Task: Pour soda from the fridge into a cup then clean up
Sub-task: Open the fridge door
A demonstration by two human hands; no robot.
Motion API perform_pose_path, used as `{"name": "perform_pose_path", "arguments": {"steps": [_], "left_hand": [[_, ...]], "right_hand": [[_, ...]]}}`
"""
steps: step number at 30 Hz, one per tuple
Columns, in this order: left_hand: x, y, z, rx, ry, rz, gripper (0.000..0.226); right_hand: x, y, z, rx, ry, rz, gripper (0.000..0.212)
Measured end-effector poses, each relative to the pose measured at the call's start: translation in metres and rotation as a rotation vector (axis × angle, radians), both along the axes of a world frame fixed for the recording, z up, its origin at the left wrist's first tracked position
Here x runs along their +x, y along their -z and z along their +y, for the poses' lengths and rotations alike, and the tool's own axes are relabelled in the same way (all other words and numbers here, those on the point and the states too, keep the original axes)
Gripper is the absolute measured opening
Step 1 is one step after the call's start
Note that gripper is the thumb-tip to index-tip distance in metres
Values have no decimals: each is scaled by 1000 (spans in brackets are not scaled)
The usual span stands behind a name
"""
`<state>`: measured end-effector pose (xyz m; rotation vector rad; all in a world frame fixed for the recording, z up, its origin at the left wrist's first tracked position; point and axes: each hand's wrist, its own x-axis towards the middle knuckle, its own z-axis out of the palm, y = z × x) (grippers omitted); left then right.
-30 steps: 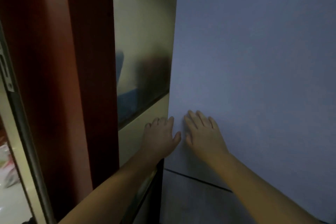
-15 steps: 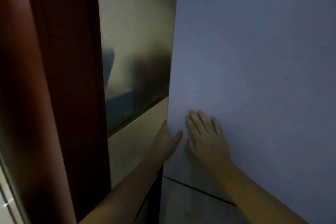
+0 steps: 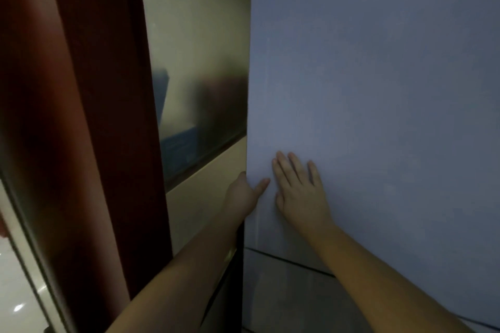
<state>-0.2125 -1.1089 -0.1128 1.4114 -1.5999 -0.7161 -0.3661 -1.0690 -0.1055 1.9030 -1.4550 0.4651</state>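
Observation:
The pale blue-grey fridge door (image 3: 378,89) fills the right of the view and looks closed. My left hand (image 3: 244,194) grips its left edge: the fingers are hooked behind the edge and hidden, the thumb lies on the front. My right hand (image 3: 300,192) rests flat on the door face just to the right, fingers spread and pointing up. A dark seam below the hands separates the upper door from a lower door (image 3: 292,295). No soda or cup is in view.
A glossy beige wall panel (image 3: 194,48) with dim reflections stands directly left of the fridge. Further left is a dark red-brown door frame (image 3: 102,116). A bright tiled floor (image 3: 16,292) shows at the bottom left.
My left hand has slid from lying beside the door edge to hooking its fingers behind it. The view has shifted slightly left; my right hand stays flat on the door.

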Motion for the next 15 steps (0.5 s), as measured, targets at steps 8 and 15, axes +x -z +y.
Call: {"name": "perform_pose_path", "arguments": {"steps": [8,15], "left_hand": [[7,1,21,-7,0,-10,73],[24,11,67,-101,-2,13,57]], "right_hand": [[16,-1,19,63,30,-83,65],[37,5,62,82,87,-149,62]]}}
